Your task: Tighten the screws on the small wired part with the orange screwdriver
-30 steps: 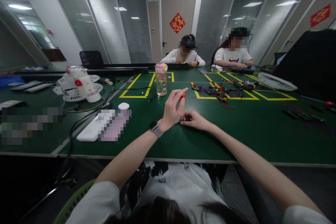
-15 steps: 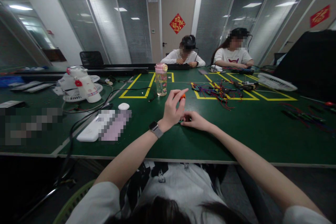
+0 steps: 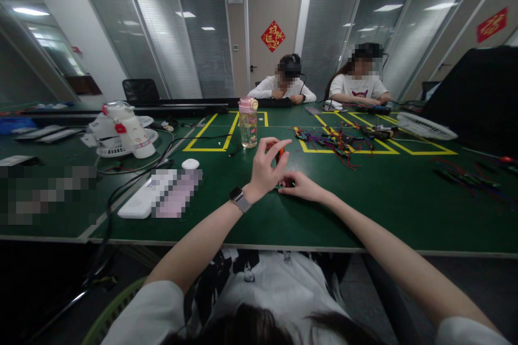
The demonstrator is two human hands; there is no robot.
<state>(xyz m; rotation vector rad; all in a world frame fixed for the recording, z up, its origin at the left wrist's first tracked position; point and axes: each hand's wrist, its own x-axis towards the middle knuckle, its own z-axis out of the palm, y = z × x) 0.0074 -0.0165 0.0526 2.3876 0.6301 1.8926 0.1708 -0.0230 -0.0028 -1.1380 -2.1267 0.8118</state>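
Green table (image 3: pixel 259 226); tangled wires (image 3: pixel 334 141) lie right of a bottle (image 3: pixel 248 128). Left hand (image 3: pixel 265 168) grips an orange object (image 3: pixel 280 155), mostly hidden; right hand (image 3: pixel 300 186) pinches a small green part (image 3: pixel 279 186).

At and around the worktop (image 3: pixel 238 229), two near hands (image 3: pixel 266 170) (image 3: pixel 301 186), left and right, one wristwatch (image 3: pixel 240 199) on the left arm (image 3: pixel 202 245), one orange item (image 3: pixel 280 154), one small green piece (image 3: pixel 278 187), one pink-lidded bottle (image 3: pixel 248 126), two red-and-gold signs (image 3: pixel 273 36) (image 3: pixel 492 25), two seated co-workers (image 3: pixel 265 88) (image 3: pixel 354 86) and wired boards (image 3: pixel 342 143) too tangled to count
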